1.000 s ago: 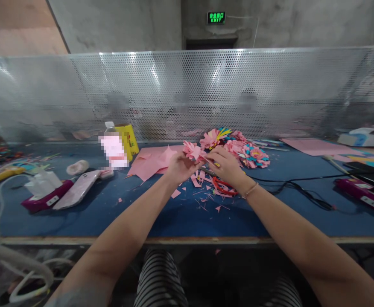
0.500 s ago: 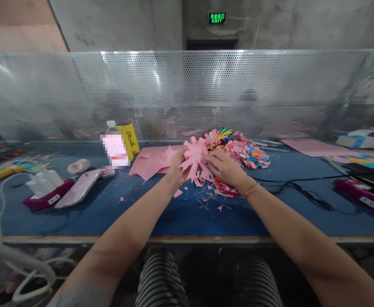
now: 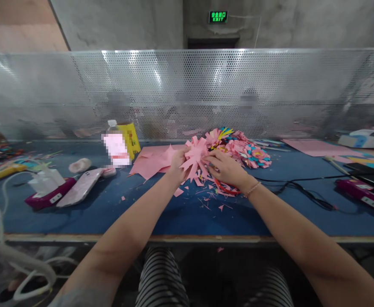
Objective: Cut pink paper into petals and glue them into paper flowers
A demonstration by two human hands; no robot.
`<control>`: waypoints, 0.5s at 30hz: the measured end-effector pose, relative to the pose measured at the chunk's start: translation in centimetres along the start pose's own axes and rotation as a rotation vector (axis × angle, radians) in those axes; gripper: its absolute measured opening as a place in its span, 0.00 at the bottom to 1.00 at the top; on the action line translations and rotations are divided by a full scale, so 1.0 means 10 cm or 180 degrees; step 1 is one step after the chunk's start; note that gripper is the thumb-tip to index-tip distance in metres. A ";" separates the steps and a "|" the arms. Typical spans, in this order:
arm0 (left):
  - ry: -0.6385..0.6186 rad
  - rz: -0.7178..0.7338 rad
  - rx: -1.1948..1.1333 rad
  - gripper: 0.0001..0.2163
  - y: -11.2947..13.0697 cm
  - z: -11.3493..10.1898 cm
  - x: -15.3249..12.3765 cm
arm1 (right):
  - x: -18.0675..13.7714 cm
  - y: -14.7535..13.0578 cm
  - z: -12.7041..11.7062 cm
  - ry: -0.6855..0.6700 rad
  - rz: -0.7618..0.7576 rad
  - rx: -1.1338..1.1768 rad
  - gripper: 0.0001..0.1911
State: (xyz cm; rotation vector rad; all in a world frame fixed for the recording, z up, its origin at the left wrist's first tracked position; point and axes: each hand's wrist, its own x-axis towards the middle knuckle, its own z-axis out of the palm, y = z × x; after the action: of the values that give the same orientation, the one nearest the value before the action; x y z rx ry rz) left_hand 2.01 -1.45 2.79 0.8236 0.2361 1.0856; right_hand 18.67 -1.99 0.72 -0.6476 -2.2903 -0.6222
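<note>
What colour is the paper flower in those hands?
The paper flower is pink; it shows best in the head view.

Pink paper flower [image 3: 196,153] at frame centre, tilted a second ago, now broadside, cut strips fanned wide.

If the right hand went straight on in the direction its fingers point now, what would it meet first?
The right hand would meet the pink paper flower first; its fingertips seem to be at the petals' edge, though exact depth is unclear. Beyond lies the left hand.
</note>
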 end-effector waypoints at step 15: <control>0.0240 -0.0125 0.0055 0.14 0.03 0.08 -0.03 | -0.03 0.04 0.01 -0.0023 -0.0144 -0.0099 0.14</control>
State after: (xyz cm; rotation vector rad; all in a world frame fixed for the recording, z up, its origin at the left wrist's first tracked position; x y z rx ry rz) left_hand 2.09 -2.02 3.42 0.7911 0.3243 1.0800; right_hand 19.01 -1.68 0.53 -0.6151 -2.3117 -0.6791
